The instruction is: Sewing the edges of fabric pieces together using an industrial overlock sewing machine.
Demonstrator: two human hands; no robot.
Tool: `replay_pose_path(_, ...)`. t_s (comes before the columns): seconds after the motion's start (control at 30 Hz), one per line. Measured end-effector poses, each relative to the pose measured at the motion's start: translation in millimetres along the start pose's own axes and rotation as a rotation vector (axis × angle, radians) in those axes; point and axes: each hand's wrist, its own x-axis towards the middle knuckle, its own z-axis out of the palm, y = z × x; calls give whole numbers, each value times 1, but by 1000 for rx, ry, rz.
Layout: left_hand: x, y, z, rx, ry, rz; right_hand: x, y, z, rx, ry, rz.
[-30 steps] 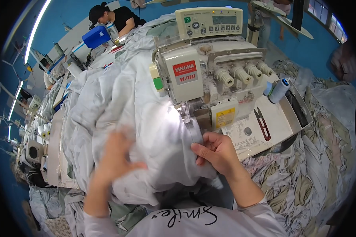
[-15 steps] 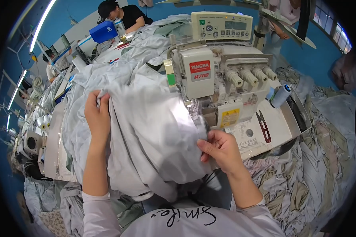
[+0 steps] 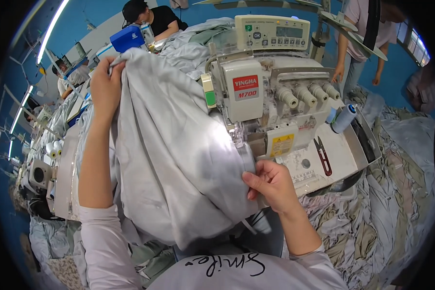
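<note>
A light grey garment spreads from my left hand across to the needle area of a white overlock sewing machine. My left hand is raised at the left, pinching the fabric's far edge between thumb and fingers. Just below the machine's lit needle area, my right hand grips the garment's right edge, thumb on top. A band-like edge of the cloth passes under the machine's presser foot, though the exact contact is too small to tell.
Thread snips with dark red handles and a blue-white thread spool rest at the machine's right. Heaped fabric fills the lower right. One person works at a blue-and-white machine; another person stands behind the thread stand.
My left hand has moved up and away, lifting and spreading the garment. My right hand has stayed nearly in place. More of the person at the back right shows.
</note>
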Motion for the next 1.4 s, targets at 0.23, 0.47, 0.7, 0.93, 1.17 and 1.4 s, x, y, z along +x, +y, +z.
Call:
replay_pose_path(0.23,65,-9,8,118,6,92,0,-1,0,24,32,15)
replay_pose_path(0.47,107,-29,27,306,13,97,-2,-1,2,-26,52,15)
replay_pose_path(0.7,61,-18,38,424,49,261,-4,2,10,-10,57,-15)
replay_pose_path(0.93,-100,144,-23,-389,-637,632,-1,-1,7,44,158,27)
replay_pose_path(1.17,-156,140,5,-330,-573,796,-6,2,17,87,209,-15)
replay_pose_path(1.4,-151,136,-3,-410,-570,828,-8,11,16,102,187,-77)
